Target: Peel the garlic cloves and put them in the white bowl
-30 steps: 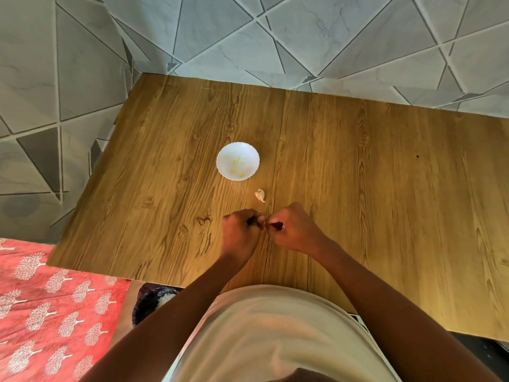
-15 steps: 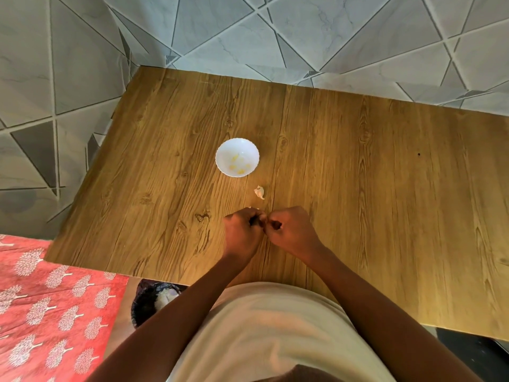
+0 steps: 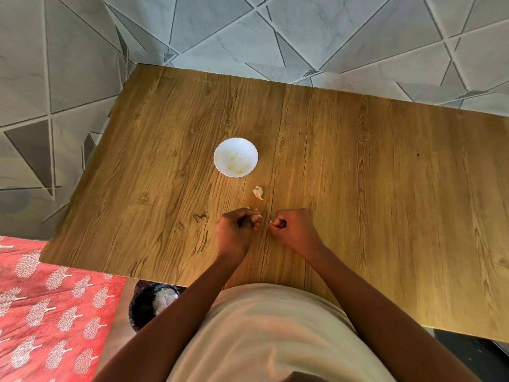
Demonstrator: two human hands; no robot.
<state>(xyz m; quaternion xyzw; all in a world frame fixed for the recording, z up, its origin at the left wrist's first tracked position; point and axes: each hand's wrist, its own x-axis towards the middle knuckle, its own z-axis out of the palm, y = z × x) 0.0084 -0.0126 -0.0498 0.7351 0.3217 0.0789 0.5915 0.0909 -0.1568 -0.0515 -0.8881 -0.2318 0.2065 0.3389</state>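
head view. wooden table [image 3: 358, 188] fills the frame centre, tiled wall [image 3: 303, 31] behind it at 12 o'clock.

left hand [image 3: 237, 230]: forearm enters from 7 o'clock, rises toward centre. back of hand faces camera, fingers curled in over the palm, fingertips bunched at the 2 o'clock side of the fist. a pale garlic clove [image 3: 254, 216] shows between those fingertips, pinched there; small pale scraps of skin stick out just above the knuckles.

right hand [image 3: 294, 230]: forearm enters from 5 o'clock, angled inward. fingers curled into a loose fist, thumb and forefinger meeting at the 9 o'clock side. a tiny pale fleck sits at that pinch, probably a bit of garlic skin [image 3: 271, 222]; too small to be sure.

the two hands are near each other but apart, a narrow strip of table visible between them.

a loose garlic piece [image 3: 258, 192] lies on the table at 12 o'clock from the hands, between them and the white bowl [image 3: 220, 157]. bowl sits farther toward 12 o'clock, upright, several yellowish peeled cloves [image 3: 237, 168] in its bottom.

at 7 o'clock, below the table edge: a dark basket [image 3: 137, 312] with pale scraps inside, beside a red patterned cloth [image 3: 49, 312].
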